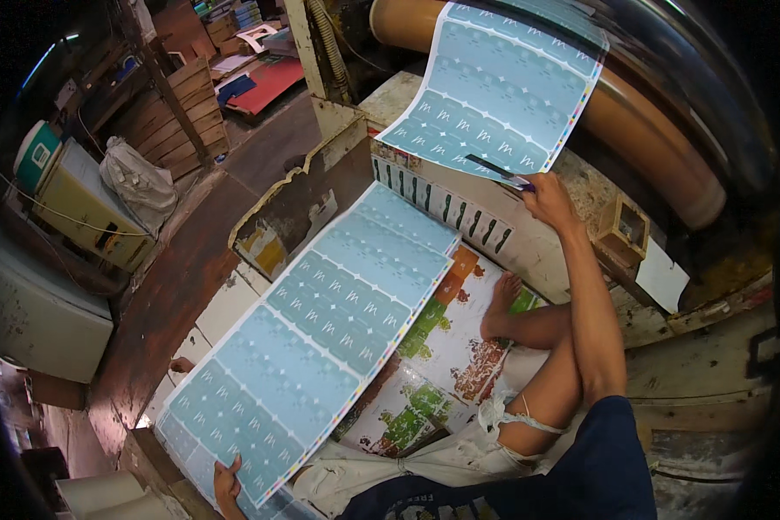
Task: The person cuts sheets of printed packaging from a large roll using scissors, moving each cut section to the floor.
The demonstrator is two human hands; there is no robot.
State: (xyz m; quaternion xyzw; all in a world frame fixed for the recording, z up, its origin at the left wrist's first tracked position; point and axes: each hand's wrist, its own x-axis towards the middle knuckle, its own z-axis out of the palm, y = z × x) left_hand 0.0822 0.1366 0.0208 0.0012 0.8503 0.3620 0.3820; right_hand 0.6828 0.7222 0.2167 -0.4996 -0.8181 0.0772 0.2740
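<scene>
A long blue-green printed sheet (295, 338) with rows of pale patterns slopes across my lap, its far end near the machine. My left hand (227, 487) grips its near edge, thumb on top and the other fingers hidden. Another sheet (494, 87) of the same print comes down from the machine's rollers at the upper right. My right hand (549, 203) is closed at its lower edge, around what looks like a knife (501, 173) with a dark blade and purplish handle. The blade lies against the hanging sheet.
Brown rollers (659, 139) run along the machine at right, above a small wooden box (622, 229). Printed sheets (425, 390) cover the floor under my bare foot (500, 308). To the left stand a worn metal panel (295, 208), a white sack (139, 178) and a green-and-white cooler (39, 156).
</scene>
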